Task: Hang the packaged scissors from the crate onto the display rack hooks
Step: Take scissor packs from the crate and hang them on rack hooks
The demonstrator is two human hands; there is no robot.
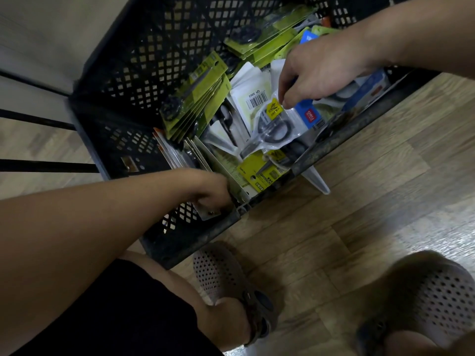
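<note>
Pinching clear scissors pack (272, 124) mid-crate with right hand (321, 70) fingertips | gripping upright white packs (226, 176) at near rim with curled left hand (210, 196) | inside black lattice crate (133, 60) also green-carded packs (195, 98) far-left, yellow pack (259, 170) near

1. I see a wood-look floor (385, 201) from 3 to 6 o'clock.
2. A pale perforated clog (221, 273) sits at 6 o'clock, and a second clog (437, 299) at 4 o'clock.
3. Black shorts (123, 312) are at 7 o'clock.
</note>
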